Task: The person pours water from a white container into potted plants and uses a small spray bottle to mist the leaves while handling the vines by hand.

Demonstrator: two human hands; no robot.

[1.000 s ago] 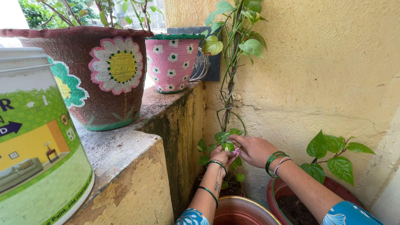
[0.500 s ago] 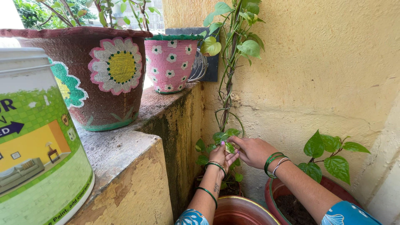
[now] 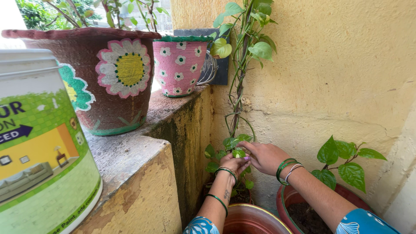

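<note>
The climbing vine (image 3: 236, 93) you are working on has glossy green, heart-shaped leaves and thin twisted stems running up the yellow wall (image 3: 329, 65), just beside the end of the ledge (image 3: 130, 151). Its pot is hidden behind your forearms, and the leaf cluster (image 3: 236, 147) low on the stem is partly covered by fingers. Your left hand (image 3: 232, 163) curls closed around a small leaf (image 3: 238, 153); your right hand (image 3: 264, 157) pinches the same cluster with bent fingers.
</note>
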